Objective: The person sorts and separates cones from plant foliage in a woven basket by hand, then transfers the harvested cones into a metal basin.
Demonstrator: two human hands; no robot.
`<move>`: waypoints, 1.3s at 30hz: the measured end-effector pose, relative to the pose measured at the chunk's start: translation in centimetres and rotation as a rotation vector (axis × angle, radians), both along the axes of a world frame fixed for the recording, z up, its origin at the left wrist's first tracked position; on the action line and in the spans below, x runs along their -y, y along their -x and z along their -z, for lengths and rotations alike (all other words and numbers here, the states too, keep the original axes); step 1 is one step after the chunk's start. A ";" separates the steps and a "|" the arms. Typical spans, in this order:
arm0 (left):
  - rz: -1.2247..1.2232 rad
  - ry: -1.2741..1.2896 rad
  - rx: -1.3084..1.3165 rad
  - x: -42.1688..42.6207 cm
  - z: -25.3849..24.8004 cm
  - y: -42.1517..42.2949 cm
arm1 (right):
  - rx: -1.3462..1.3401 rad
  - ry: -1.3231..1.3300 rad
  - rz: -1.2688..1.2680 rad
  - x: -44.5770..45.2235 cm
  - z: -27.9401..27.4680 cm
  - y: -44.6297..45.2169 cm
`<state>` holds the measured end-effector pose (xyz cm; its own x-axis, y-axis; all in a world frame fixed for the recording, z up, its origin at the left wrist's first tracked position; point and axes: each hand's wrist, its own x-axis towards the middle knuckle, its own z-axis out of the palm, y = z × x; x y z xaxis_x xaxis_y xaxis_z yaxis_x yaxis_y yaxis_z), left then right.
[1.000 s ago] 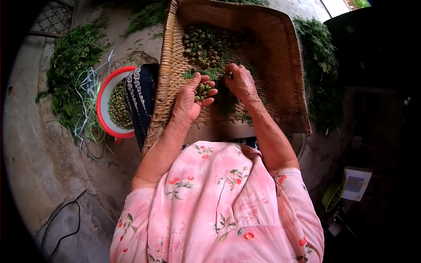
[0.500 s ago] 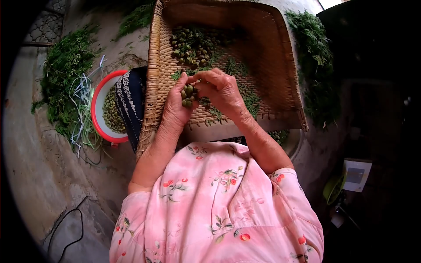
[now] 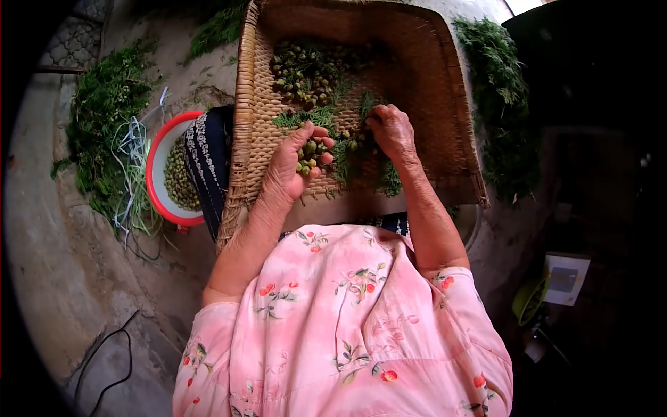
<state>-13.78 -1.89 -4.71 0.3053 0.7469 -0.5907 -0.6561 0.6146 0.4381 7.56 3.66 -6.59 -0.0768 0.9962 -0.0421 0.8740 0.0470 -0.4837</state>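
My left hand [image 3: 286, 165] is cupped palm up over the woven basket [image 3: 241, 111], its fingers curled around several small round green cones [image 3: 312, 149]. To its right, my right hand [image 3: 394, 133] hovers over the basket with its fingertips pinched together; whatever is between them is too hidden to make out. Beyond both hands, a heap of green-brown cones [image 3: 306, 73] lies in the basket. Leafy green sprigs [image 3: 304, 119] are scattered on the weave around and below my hands.
At the left stands a white bowl with a red rim [image 3: 152, 170], holding more cones [image 3: 179, 182] and partly covered by dark patterned cloth [image 3: 206, 149]. Cut greenery [image 3: 104, 118] and pale plastic strings [image 3: 132, 153] lie beside it. More greenery [image 3: 497, 90] is right of the basket.
My right hand has moved away to the right from my left hand, over the basket. My left hand has opened slightly, showing more of the cones in its palm.
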 end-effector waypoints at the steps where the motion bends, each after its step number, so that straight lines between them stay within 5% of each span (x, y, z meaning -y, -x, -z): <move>1: 0.003 -0.002 0.001 0.1 0.0 -0.1 | 0.015 -0.044 0.034 0.2 -0.1 0.0; 3: 0.057 0.015 0.004 0.1 0.0 -0.1 | 0.032 -0.090 0.064 0.6 -0.7 0.0; 6: 0.057 0.043 -0.014 0.3 -0.5 -0.5 | -0.469 -0.093 0.041 2.1 -3.1 0.6; 9: 0.061 0.048 -0.035 0.2 -0.4 -0.8 | -0.921 0.285 -0.095 2.8 -5.0 1.9; 10: 0.047 0.085 0.021 0.2 -0.1 -0.8 | -0.922 0.284 -0.096 2.3 -4.3 1.8; 12: 0.030 0.119 0.072 0.2 0.3 -0.5 | -0.557 -0.180 -0.150 -0.1 -1.6 1.2; 15: 0.028 0.101 0.155 0.2 0.6 -0.3 | 0.020 -0.321 -0.194 -3.0 0.1 0.0; 19: 0.026 0.077 0.200 0.2 0.9 -0.3 | 0.075 -0.265 -0.251 -4.2 0.4 -1.6; 21: 0.025 0.057 0.217 0.2 1.0 -0.2 | 0.137 -0.256 -0.014 -4.3 1.1 -2.4; 22: 0.025 0.059 0.210 0.2 0.9 -0.3 | 0.101 -0.212 0.179 -3.9 1.1 -2.5; 25: 0.016 0.075 0.179 0.2 0.6 -0.4 | 0.032 -0.441 0.155 -3.2 0.4 -2.2; 30: 0.004 0.110 0.142 0.2 0.5 -0.6 | 0.032 -0.282 -0.209 -2.1 -0.2 1.1; 33: 0.012 0.103 0.118 0.2 0.5 -0.5 | 0.100 -0.286 -0.181 -2.4 1.1 2.2; 39: 0.015 0.071 0.126 0.1 1.4 -0.7 | -0.447 -0.235 -0.234 0.8 -4.1 4.2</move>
